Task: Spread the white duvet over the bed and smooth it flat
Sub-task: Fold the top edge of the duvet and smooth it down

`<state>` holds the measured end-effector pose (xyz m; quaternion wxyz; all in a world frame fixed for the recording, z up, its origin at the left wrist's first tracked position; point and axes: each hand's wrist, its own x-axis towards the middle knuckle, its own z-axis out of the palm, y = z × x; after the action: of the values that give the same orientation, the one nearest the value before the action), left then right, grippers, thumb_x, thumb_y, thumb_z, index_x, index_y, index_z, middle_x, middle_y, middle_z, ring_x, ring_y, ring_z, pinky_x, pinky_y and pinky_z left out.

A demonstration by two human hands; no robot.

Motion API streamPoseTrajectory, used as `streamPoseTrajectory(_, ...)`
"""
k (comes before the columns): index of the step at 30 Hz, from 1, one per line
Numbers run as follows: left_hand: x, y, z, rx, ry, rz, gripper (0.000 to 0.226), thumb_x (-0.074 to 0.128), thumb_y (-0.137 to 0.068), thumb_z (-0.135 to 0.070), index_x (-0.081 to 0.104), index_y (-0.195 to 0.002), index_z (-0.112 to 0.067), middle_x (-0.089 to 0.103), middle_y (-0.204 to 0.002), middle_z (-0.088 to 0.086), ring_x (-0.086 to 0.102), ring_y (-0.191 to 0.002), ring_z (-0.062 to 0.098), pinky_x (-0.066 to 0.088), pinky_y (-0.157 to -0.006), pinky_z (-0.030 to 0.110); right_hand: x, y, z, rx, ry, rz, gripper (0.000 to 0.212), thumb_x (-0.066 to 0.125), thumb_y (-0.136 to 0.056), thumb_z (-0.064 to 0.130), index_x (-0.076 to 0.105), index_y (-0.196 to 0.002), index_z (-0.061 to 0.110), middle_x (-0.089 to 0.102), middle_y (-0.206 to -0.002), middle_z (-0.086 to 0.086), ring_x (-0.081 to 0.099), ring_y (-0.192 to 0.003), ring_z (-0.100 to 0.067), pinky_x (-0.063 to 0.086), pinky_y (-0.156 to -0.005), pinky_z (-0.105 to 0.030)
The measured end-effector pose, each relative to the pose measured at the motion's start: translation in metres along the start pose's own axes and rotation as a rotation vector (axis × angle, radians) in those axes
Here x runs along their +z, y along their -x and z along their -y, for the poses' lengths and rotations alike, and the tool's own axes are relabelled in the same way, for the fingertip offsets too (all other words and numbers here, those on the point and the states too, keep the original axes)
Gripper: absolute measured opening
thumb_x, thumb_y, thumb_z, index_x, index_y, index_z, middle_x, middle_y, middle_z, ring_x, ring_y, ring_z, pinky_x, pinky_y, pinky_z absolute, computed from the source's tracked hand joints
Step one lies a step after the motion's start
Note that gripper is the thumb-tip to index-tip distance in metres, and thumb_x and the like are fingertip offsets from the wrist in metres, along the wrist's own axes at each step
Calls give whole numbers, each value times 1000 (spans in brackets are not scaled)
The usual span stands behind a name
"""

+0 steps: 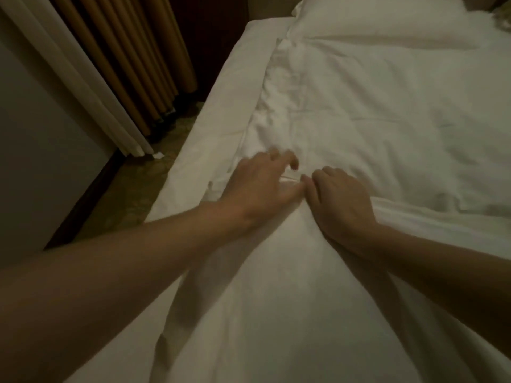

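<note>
I see the white duvet lying across the bed, rumpled along its left edge, with a strip of bare sheet showing between that edge and the side of the mattress. Nearer me the cloth hangs in long folds and runs off the bottom of the frame, so I cannot see how far it reaches.

My left hand rests palm down on the duvet near its left edge, fingers spread and only slightly bent. The fingertips are blurred, and I cannot tell whether they catch any cloth. My right hand sits just beside it, thumbs nearly touching, fingers curled down into the fabric. A small ridge of cloth rises between the two hands. Whether the right fingers pinch it is hidden beneath the knuckles.

A pillow lies at the head, cut off by the top edge. Curtains hang at the left above patterned floor. Light is dim throughout.
</note>
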<state>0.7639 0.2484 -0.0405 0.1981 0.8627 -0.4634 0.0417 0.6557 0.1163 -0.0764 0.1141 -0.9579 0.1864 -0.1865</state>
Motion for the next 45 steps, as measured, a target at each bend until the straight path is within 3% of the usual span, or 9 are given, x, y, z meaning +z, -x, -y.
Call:
streamPoseTrajectory(5, 28, 29, 50, -223, -242, 254, 53, 32, -93, -70, 57, -109, -26, 61, -113, 4, 55, -102, 26, 43, -82, 36, 8, 12, -37, 129, 211, 177, 46, 30, -105, 39, 63, -87, 14, 68, -90, -13, 64, -83, -34, 42, -68, -37)
streamPoseTrajectory(9, 24, 17, 46, -540, 435, 326, 50, 48, -93, -61, 59, -65, -22, 64, -71, -1, 60, -73, 19, 42, -66, 27, 13, 6, -39, 346, -195, 551, 56, 39, -101, 48, 68, -79, 5, 70, -84, -14, 65, -83, -30, 40, -68, -31)
streamPoseTrajectory(12, -2, 12, 59, -680, 494, 629, 52, 58, -83, -67, 67, -106, -21, 63, -103, -3, 62, -99, 20, 44, -86, 28, 3, -4, -40, 423, -320, 686, 60, 45, -96, 59, 71, -79, 8, 68, -78, -5, 64, -77, -21, 41, -72, -28)
streamPoseTrajectory(16, 15, 4, 25, -376, -108, 241, 25, 55, -92, -47, 57, -74, -29, 64, -84, -4, 63, -90, 25, 42, -73, 32, 2, 6, -30, 241, 82, 348, 47, 34, -102, 49, 70, -103, 20, 70, -100, -11, 64, -94, -32, 35, -69, -34)
streamPoseTrajectory(21, 44, 41, -83, 69, -8, -37, 44, 34, -99, -26, 53, -134, -8, 62, -128, 9, 57, -116, 25, 39, -105, 39, -39, 59, -9, 134, -74, -165, 32, 34, -94, 26, 61, -107, 15, 64, -107, -5, 55, -100, -26, 35, -86, -34)
streamPoseTrajectory(29, 110, 39, -28, -25, -385, 206, 54, 22, -100, -32, 41, -148, -17, 39, -153, 12, 34, -142, 29, 21, -117, 44, -46, 111, -176, 270, 359, 455, 71, -2, -96, 50, 26, -154, 21, 25, -161, 1, 19, -149, -15, 6, -121, -38)
streamPoseTrajectory(33, 99, 27, -107, -215, -159, 78, 51, 40, -96, -16, 41, -146, -7, 41, -151, 15, 37, -138, 32, 23, -116, 46, -84, 107, -167, 265, 333, 312, 68, 5, -94, 41, 27, -153, 17, 20, -162, -3, 13, -150, -18, 4, -122, -42)
streamPoseTrajectory(36, 98, 52, -208, 99, 167, 32, 54, 40, -91, -19, 46, -143, -6, 48, -146, 7, 42, -136, 22, 26, -114, 40, -113, 159, -126, 25, 121, 132, 49, 36, -95, 28, 53, -137, 11, 50, -145, -7, 41, -139, -21, 22, -117, -44)
streamPoseTrajectory(45, 170, 45, -201, 6, -263, 302, 65, 19, -96, -46, 38, -149, -15, 37, -155, 10, 35, -141, 30, 19, -117, 47, -166, 230, -362, 430, 486, 385, 60, 9, -103, 44, 24, -155, 19, 25, -161, -1, 19, -149, -16, 5, -122, -37)
